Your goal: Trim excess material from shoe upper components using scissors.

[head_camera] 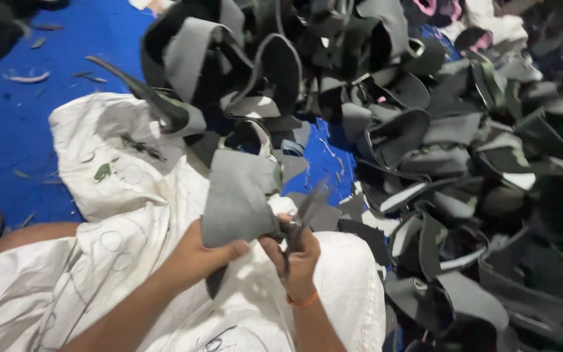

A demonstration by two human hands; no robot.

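Both hands work over a white woven sack (131,215): left hand (197,257) grips a curved grey foam piece (236,195), right hand (298,254) clasps dark scissors (304,212).

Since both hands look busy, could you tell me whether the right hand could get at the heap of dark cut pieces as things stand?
Probably yes. The heap of dark cut pieces lies open just beyond the right hand, nothing between them, though that hand's grip is full with scissors.

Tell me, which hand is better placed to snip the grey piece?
Probably the right hand: it grips the scissors, blades beside the grey piece. The left hand pinches that piece, so it can only steady it.
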